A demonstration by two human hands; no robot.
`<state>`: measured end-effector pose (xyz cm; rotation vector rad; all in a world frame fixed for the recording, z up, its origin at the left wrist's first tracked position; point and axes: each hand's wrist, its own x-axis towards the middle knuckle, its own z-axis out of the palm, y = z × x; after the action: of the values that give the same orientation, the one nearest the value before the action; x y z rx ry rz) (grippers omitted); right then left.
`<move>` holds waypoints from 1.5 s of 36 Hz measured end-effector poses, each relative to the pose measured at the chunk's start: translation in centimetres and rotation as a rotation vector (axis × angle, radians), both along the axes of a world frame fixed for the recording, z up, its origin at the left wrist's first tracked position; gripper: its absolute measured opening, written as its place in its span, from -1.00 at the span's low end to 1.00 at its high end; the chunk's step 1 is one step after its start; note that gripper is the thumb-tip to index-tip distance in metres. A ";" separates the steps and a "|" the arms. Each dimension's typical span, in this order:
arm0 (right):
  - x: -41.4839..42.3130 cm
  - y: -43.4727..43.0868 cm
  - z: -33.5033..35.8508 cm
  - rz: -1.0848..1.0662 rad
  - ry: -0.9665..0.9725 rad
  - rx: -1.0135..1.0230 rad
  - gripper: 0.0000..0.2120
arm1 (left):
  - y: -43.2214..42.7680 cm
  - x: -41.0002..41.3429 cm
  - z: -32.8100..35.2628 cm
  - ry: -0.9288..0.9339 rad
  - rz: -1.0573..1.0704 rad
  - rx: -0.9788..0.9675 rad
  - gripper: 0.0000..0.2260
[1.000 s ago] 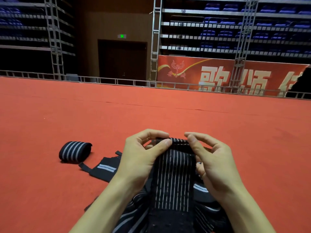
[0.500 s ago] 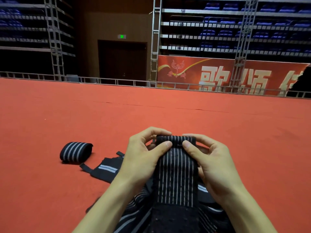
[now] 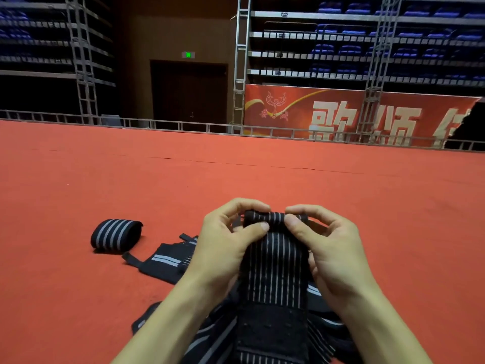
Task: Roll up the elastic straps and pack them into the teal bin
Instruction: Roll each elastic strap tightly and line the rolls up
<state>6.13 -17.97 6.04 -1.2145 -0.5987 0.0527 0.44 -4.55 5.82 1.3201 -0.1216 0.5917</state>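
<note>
Your left hand (image 3: pixel 225 248) and right hand (image 3: pixel 333 253) both pinch the started roll at the far end of the striped strap (image 3: pixel 273 264), fingers (image 3: pixel 246 204) clamped on it above the red floor (image 3: pixel 236 179) — slacken a thumb and the elastic could spring open or wind crooked. Count: one strap in hand, one finished roll (image 3: pixel 115 235) at left, one flat strap (image 3: pixel 168 261) beside it, a heap (image 3: pixel 210 337) underneath I can't count — no teal bin in view.

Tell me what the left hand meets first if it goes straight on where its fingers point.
The left hand pinches the rolled end of the black, pale-striped elastic strap; straight on, probably the right hand, fingertips close across that roll.
</note>
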 end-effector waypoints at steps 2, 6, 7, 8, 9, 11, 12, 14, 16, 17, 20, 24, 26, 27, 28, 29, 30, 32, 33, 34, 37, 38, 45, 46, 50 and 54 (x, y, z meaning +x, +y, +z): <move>0.2 0.0 0.0 -0.003 -0.004 0.009 -0.91 | -0.1 0.0 0.1 0.008 -0.047 -0.023 -0.90; 0.0 -0.2 0.1 -0.032 -0.029 0.002 -0.73 | -0.2 0.0 0.1 0.066 -0.010 -0.007 -0.79; 0.0 -0.3 0.2 -0.032 -0.031 0.001 -0.71 | -0.3 0.0 0.0 0.083 0.005 0.039 -0.79; 0.0 -0.3 0.2 -0.026 -0.025 0.003 -0.70 | -0.3 -0.1 0.0 0.088 0.017 0.082 -0.81; 0.1 -0.3 0.1 -0.017 -0.015 0.008 -0.69 | -0.3 0.0 -0.1 0.077 0.030 0.110 -0.86; 0.2 -0.2 0.0 0.005 0.013 0.022 -0.68 | -0.2 0.2 -0.2 0.045 0.077 0.131 -0.93; 0.3 0.0 0.0 0.014 0.027 0.027 -0.69 | -0.2 0.3 -0.2 0.028 0.105 0.131 -0.90; 0.3 0.2 -0.1 0.033 0.046 0.020 -0.77 | 0.0 0.4 -0.2 -0.003 0.141 0.128 -0.86; 0.2 0.3 -0.2 0.046 0.040 -0.006 -0.84 | 0.1 0.3 -0.2 -0.024 0.162 0.122 -0.84; 0.1 0.3 -0.2 0.038 0.024 -0.019 -0.82 | 0.1 0.2 -0.2 -0.032 0.167 0.121 -0.82; -0.1 0.2 0.0 0.026 0.010 -0.022 -0.79 | 0.2 0.1 -0.1 -0.048 0.176 0.131 -0.81; -0.2 0.1 0.2 0.059 0.025 -0.040 -0.78 | 0.3 0.1 -0.1 -0.070 0.182 0.155 -0.79; -0.3 0.1 0.3 0.032 0.014 -0.029 -0.82 | 0.2 0.0 -0.1 -0.064 0.154 0.150 -0.79; -0.2 0.2 0.2 0.007 0.001 -0.019 -0.85 | 0.1 0.0 -0.2 -0.057 0.139 0.149 -0.77; -0.1 0.2 0.1 -0.017 -0.015 -0.009 -0.87 | 0.0 0.1 -0.3 -0.054 0.128 0.149 -0.75; 0.0 0.2 0.0 -0.035 -0.032 -0.002 -0.86 | 0.0 0.1 -0.5 -0.051 0.123 0.153 -0.73; 0.0 0.1 -0.1 -0.049 -0.044 0.003 -0.85 | -0.1 0.2 -0.5 -0.048 0.121 0.161 -0.69; 0.1 0.0 0.0 -0.065 -0.063 0.010 -0.84 | -0.1 0.3 -0.6 -0.034 0.083 0.146 -0.64; 0.1 -0.1 0.1 -0.061 -0.069 0.021 -0.85 | -0.1 0.3 -0.6 -0.016 0.039 0.114 -0.66; 0.1 -0.2 0.2 -0.051 -0.072 0.034 -0.87 | -0.2 0.3 -0.6 0.010 -0.012 0.085 -0.70; 0.3 -0.3 0.1 -0.041 -0.067 0.059 -0.74 | -0.4 0.2 -0.6 0.077 -0.103 0.048 -0.72; 0.3 -0.4 0.1 -0.038 -0.063 0.066 -0.70 | -0.4 0.2 -0.6 0.077 -0.104 0.054 -0.74; 0.4 -0.4 0.1 -0.012 -0.023 0.034 -0.65 | 0.0 0.5 -0.8 0.012 0.023 0.102 -0.79; 0.3 -0.4 0.1 0.007 -0.004 0.024 -0.65 | 0.1 0.5 -0.8 -0.003 0.041 0.119 -0.77; 0.1 -0.3 0.2 0.062 0.049 0.006 -0.78 | 0.1 0.5 -0.7 -0.061 0.128 0.215 -0.72; 0.3 -0.2 0.0 0.002 0.004 -0.014 -0.90 | 0.1 0.5 -0.7 -0.077 0.160 0.242 -0.68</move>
<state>6.46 -18.16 6.05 -1.2270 -0.5965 0.0608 0.93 -4.49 5.16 1.5510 -0.1556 0.7827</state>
